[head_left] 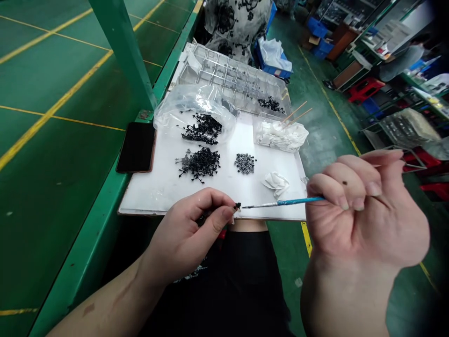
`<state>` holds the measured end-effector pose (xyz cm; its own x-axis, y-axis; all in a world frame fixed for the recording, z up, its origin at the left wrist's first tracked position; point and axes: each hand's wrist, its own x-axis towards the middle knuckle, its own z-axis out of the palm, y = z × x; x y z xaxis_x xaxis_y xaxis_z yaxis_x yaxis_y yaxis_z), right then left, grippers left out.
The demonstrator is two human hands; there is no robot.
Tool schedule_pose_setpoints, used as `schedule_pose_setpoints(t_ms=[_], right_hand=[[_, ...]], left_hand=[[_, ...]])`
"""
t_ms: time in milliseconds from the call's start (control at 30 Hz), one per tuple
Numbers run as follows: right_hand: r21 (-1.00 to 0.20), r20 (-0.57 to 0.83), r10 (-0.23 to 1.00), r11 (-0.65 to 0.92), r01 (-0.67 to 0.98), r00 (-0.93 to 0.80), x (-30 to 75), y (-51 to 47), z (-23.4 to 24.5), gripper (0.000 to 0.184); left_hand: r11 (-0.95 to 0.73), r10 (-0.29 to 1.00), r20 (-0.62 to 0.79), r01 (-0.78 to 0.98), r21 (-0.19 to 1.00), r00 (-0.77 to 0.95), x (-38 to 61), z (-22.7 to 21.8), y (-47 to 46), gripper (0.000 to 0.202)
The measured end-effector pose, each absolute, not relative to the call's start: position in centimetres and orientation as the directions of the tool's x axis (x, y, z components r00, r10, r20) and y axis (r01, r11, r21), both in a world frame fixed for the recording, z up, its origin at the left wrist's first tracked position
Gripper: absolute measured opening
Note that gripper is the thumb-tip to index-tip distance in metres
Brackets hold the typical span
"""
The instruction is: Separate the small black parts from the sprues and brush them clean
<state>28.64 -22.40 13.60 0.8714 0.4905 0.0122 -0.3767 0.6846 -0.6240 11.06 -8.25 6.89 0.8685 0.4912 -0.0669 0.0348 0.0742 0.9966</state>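
Note:
My left hand [196,229] pinches a small black part [237,206] between thumb and forefinger, just over the front edge of the white board [161,192]. In my right hand [361,206] is a thin blue paintbrush [291,202], its tip pointing left and close to the black part; whether they touch I cannot tell. Behind my left hand lies a loose pile of black branched parts [199,164]. More of them spill from a clear plastic bag [196,105]. A heap of small grey and black rings [244,164] sits to the right of the pile.
A crumpled white tissue [276,183] lies at the board's right. Behind it stands a clear box [277,133] with white tissue and two thin sticks. A phone [136,147] rests at the left edge. Farther back is a compartmented clear tray [238,75]; a person in patterned clothing is beyond.

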Motion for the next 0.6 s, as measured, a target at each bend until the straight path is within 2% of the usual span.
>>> schedule_pose_setpoints(t_ms=[133,433,600], right_hand=[[-0.622,0.017,0.457,0.701,-0.349,0.889,28.54,-22.37,13.76,0.015],[-0.654,0.027,0.478,0.672,-0.346,0.878,28.75,-22.29,12.90,0.014],[-0.665,0.040,0.482,0.666,-0.337,0.875,29.16,-22.95,13.50,0.008]], left_hand=[[0.057,0.487,-0.041,0.015,0.998,0.873,10.92,6.85,-8.18,0.012],[-0.036,0.479,0.023,-0.006,0.999,0.878,10.87,7.06,-8.19,0.012],[-0.031,0.493,0.002,0.015,0.999,0.870,10.71,7.04,-8.23,0.011]])
